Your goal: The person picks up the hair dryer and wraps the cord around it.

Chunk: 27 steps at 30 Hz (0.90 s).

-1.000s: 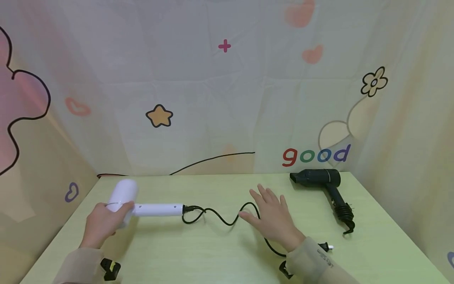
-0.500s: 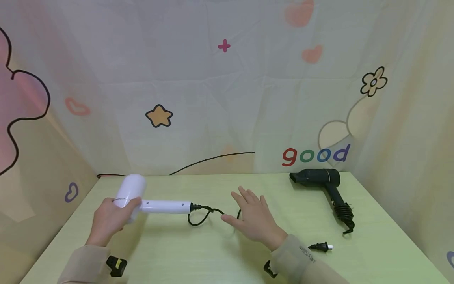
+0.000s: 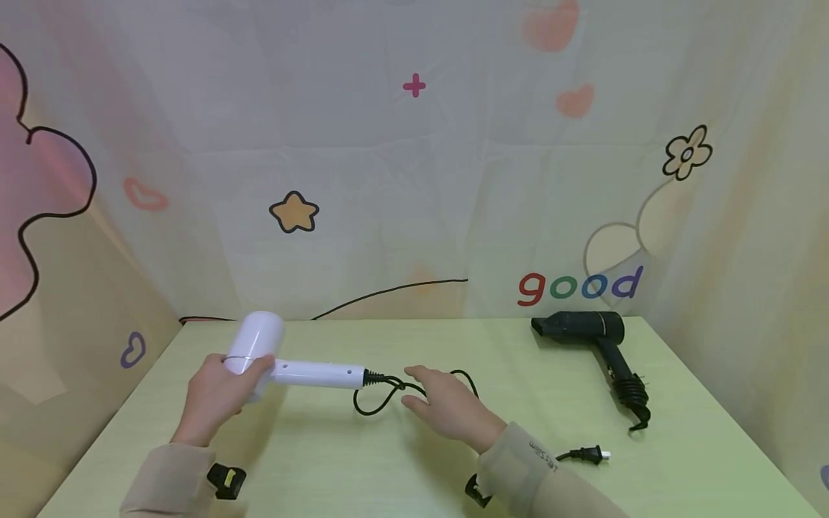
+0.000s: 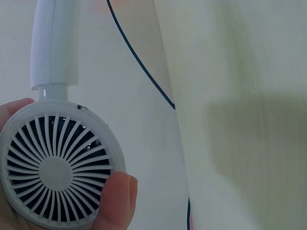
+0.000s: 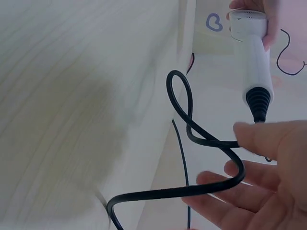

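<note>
My left hand (image 3: 223, 392) grips a white hair dryer (image 3: 317, 373) round its head, the handle pointing right, raised over the table. In the left wrist view the thumb lies at the edge of the dryer's round slatted intake grille (image 4: 55, 173). My right hand (image 3: 450, 409) is by the dryer's black cord (image 3: 372, 414), just right of the handle's end. Seen from the right wrist, the looped cord (image 5: 163, 193) runs between the parted thumb and loosely bent fingers (image 5: 242, 196). The cord's plug (image 3: 591, 454) lies on the table beyond the right sleeve.
A black hair dryer (image 3: 579, 326) lies at the back right of the pale table (image 3: 350, 467), its cord wound round the handle. Behind the table hangs a printed curtain (image 3: 363, 158) with a star, hearts and the word "good".
My left hand has carried the white dryer to the right and slightly back. The right hand has moved left to the cord, its spread fingers drawing together. The plug has come into fuller view.
</note>
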Each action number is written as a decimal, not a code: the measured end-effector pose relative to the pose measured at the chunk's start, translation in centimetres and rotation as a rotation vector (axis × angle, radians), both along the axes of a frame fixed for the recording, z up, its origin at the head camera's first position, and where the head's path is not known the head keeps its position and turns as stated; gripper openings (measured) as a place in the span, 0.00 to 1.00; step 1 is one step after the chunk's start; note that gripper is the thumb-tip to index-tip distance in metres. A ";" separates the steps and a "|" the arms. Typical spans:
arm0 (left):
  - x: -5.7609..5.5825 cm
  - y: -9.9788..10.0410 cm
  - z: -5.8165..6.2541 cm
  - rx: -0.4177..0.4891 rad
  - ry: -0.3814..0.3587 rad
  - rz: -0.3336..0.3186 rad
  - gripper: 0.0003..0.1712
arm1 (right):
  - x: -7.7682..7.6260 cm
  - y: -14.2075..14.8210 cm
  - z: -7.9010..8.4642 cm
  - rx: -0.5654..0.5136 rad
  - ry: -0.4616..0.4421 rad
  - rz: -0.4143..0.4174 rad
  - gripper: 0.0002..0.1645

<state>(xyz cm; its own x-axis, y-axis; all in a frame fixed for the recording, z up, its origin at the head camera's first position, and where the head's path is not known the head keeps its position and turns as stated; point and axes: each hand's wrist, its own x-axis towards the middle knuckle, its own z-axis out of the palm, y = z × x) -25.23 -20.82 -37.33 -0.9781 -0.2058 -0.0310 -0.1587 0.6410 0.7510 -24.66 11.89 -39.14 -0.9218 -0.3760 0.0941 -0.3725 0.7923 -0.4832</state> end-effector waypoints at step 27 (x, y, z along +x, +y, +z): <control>-0.1 3.4 1.8 0.517 -0.014 -0.052 0.51 | -0.3 1.2 -1.6 -0.152 -0.060 0.015 0.14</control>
<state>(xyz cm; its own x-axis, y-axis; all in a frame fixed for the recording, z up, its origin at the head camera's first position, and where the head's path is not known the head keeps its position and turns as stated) -25.28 -17.45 -35.50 -0.9855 -0.1110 -0.1285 -0.1483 0.1941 0.9697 -24.92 13.12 -40.70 -0.9219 -0.3754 0.0959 -0.3506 0.7027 -0.6191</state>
